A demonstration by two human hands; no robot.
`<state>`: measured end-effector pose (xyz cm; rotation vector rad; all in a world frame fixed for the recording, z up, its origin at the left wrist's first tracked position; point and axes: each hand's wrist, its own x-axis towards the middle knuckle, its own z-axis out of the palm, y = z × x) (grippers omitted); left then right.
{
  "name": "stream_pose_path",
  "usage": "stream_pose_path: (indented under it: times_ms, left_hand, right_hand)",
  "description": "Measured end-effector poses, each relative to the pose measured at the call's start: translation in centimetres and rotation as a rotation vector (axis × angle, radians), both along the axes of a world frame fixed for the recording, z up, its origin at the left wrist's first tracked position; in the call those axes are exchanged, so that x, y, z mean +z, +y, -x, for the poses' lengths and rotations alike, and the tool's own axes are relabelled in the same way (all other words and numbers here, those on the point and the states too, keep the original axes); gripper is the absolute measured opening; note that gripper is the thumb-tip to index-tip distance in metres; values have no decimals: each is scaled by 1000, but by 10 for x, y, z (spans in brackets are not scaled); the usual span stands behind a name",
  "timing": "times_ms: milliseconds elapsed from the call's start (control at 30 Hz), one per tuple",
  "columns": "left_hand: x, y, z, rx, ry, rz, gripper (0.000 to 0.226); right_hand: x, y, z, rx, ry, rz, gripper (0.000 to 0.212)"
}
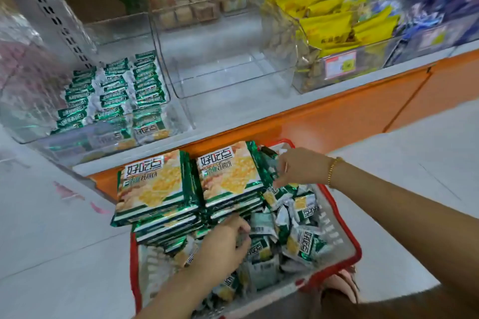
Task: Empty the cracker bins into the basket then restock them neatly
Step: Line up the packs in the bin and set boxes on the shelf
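Note:
A red-rimmed basket (344, 225) on the floor holds many small green-and-white cracker packets (303, 241). Two stacks of larger cracker packs (155, 184) lie across its far left part. My left hand (223, 246) reaches down into the loose packets, fingers curled among them just below the stacks. My right hand (298, 167) is at the basket's far side, fingers pinching a small packet (272, 163) beside the right stack. On the shelf, the left clear bin (85, 134) holds neat rows of green packets (116, 90). The middle clear bin (233, 77) is empty.
A bin of yellow packets (326, 18) stands right of the empty bin, with blue packets (440, 8) further right. The shelf has an orange front edge (337, 122). Pale floor tiles surround the basket. A foot in a pink sandal (342, 285) is at the basket's near right corner.

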<state>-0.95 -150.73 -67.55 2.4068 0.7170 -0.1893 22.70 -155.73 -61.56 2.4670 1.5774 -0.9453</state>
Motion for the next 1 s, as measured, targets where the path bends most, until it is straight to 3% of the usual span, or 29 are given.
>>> stream_pose_path:
  times_ms: [200,400,567,700,833,1000]
  left_hand:
    - [-75,-29,-29,95,-3,-6,53]
    - [-91,-37,-54,161,-50,-140,74]
    - [-74,-31,-56,161,98,-123,64]
    - [-33,-26,-40,376,36,142,52]
    - [31,-10,-24,588,31,576,92]
    - [91,9,-11,574,-173,808,104]
  right_hand:
    - [-52,-1,2,-25,38,12,53]
    - [-66,-1,-3,-220,197,-79,48]
    - [-19,-5,-25,-159,322,78,31]
    - [29,-8,-39,-44,372,79,19]
    - [66,-13,-40,78,460,-35,19]
    - [96,-19,-32,64,647,-208,21]
